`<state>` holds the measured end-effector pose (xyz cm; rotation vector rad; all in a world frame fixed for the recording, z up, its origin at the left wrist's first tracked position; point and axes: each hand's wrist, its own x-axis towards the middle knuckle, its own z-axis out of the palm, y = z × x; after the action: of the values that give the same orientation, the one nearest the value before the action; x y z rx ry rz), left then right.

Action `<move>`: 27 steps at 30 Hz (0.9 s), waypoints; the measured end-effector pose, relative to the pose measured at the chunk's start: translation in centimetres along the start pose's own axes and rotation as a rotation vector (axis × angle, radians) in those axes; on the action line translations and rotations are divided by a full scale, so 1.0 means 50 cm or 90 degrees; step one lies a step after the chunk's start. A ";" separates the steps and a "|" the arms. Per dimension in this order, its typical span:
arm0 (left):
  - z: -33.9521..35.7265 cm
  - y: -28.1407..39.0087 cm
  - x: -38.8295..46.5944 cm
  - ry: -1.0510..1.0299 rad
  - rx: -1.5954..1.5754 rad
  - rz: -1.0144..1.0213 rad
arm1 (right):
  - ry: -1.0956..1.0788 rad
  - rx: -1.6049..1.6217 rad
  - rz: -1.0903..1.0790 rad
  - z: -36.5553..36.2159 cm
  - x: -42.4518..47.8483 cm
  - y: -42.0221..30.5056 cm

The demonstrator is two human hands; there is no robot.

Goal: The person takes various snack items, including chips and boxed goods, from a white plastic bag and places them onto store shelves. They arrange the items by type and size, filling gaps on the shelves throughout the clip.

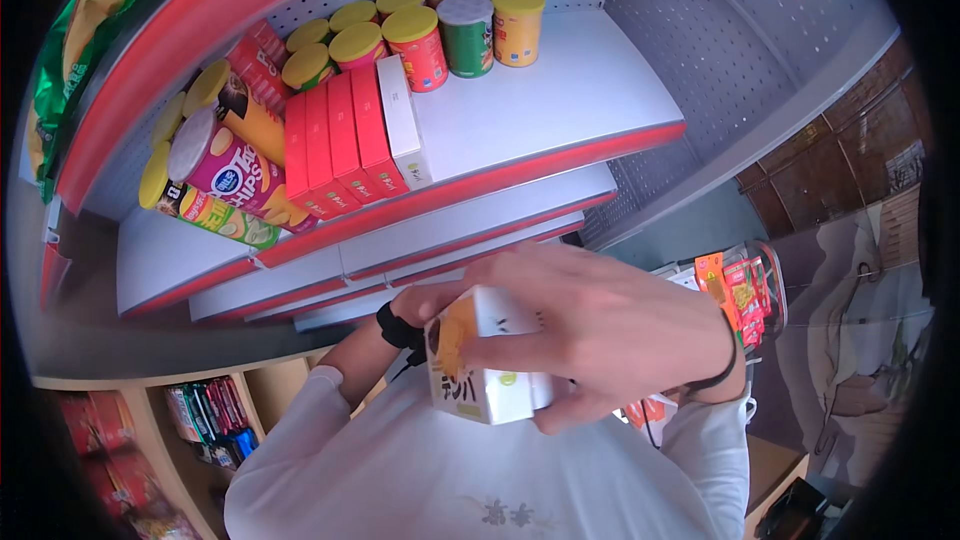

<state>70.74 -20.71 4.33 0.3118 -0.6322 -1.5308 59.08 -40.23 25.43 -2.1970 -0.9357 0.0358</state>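
In front of my chest my right hand (592, 330) grips several white snack boxes (487, 360) bunched together, its fingers spread across their sides. Behind them, my left hand (424, 304) is mostly hidden by the boxes and the right hand; it seems to touch them, but its grip cannot be seen. On the shelf ahead, a white box (403, 124) stands upright at the right end of a row of red boxes (341, 142). Chip canisters (232, 172) lean left of that row. Short lidded cans (416, 49) stand behind it.
Red-edged lower shelves (480, 229) lie beneath the main one. A grey perforated side panel (705, 52) bounds it on the right. Snack packets (739, 292) sit in a wire cart at the right. A wooden rack (251, 405) with packets stands lower left; a green bag (75, 67) is upper left.
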 end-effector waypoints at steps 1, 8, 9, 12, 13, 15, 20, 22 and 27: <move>0.000 -0.007 -0.005 0.033 -0.051 0.001 | 0.029 0.006 0.004 -0.009 -0.010 -0.002; -0.022 -0.081 -0.051 0.342 -0.208 0.000 | 0.462 0.181 0.129 -0.031 -0.108 0.105; -0.053 -0.101 -0.053 0.327 -0.059 -0.088 | 0.587 0.288 0.181 -0.003 -0.109 0.137; -0.049 -0.102 -0.061 0.403 -0.070 -0.043 | 0.833 0.521 0.273 0.066 -0.063 0.225; -0.046 -0.100 -0.065 0.433 -0.056 -0.029 | 0.884 0.568 0.303 0.079 -0.031 0.237; -0.036 -0.091 -0.074 0.475 -0.027 -0.023 | 0.918 0.491 0.418 0.108 0.002 0.289; -0.035 -0.083 -0.111 0.515 -0.018 0.028 | 0.836 0.018 0.522 0.140 0.105 0.303; -0.034 -0.083 -0.120 0.533 -0.024 0.026 | 0.816 -0.101 0.521 0.139 0.133 0.281; -0.043 -0.092 -0.132 0.531 -0.036 0.029 | 0.621 -0.056 0.611 0.123 0.165 0.265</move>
<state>68.66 -14.87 -1.20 0.8261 0.0645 -1.2208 71.47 -37.37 14.48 -2.1299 0.6610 -0.5705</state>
